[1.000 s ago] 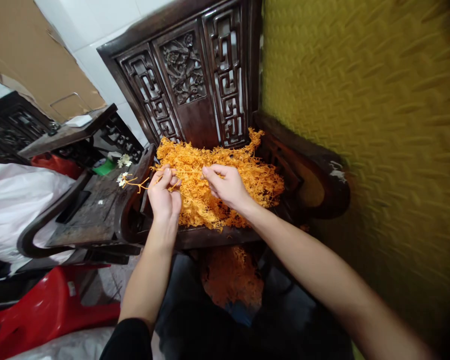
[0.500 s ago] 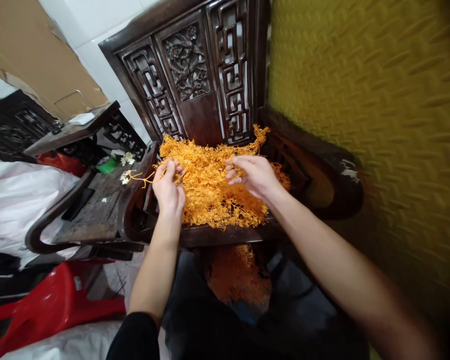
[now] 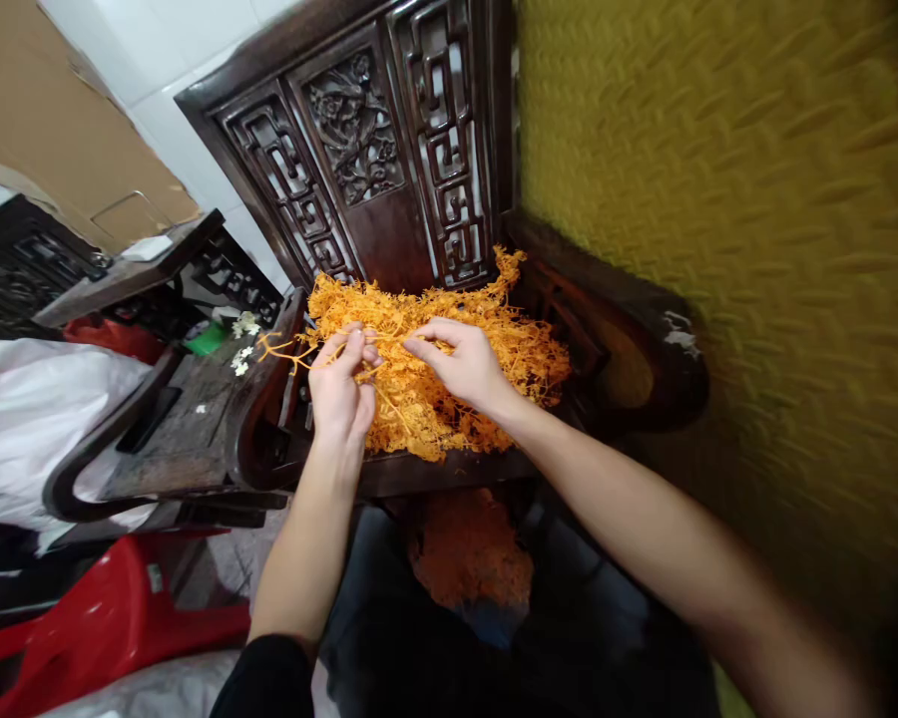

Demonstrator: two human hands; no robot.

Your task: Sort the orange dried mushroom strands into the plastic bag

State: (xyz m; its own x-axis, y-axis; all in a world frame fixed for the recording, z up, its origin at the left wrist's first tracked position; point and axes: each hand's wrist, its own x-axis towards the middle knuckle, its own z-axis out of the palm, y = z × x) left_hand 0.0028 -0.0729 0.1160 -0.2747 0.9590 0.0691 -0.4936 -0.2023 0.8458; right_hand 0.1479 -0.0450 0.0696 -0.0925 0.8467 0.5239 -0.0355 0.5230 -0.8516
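Observation:
A thin, branching orange sprig (image 3: 288, 351) sticks out leftward from my left hand (image 3: 340, 384), whose thumb and fingers are closed on its stem. My right hand (image 3: 456, 364) is pinched close by, at the right end of what seems to be the same sprig; its fingertips partly cover the contact. Both hands are over a heap of tangled orange sprigs (image 3: 516, 349), which fills the seat of a dark carved wooden chair (image 3: 389, 244). Small whitish flowers (image 3: 240, 361) show beyond the sprig's left tip; I cannot tell whether they touch it.
Left of the chair stands a dark wooden side table (image 3: 202, 419) with a green item (image 3: 207, 339) on it. White sacking (image 3: 37, 419) and a red plastic stool (image 3: 112, 608) are farther left. A yellow textured surface (image 3: 718, 150) rises along the right.
My right hand has moved left, close to my left hand. The left hand keeps its hold on the sprig. The whole view has shifted slightly.

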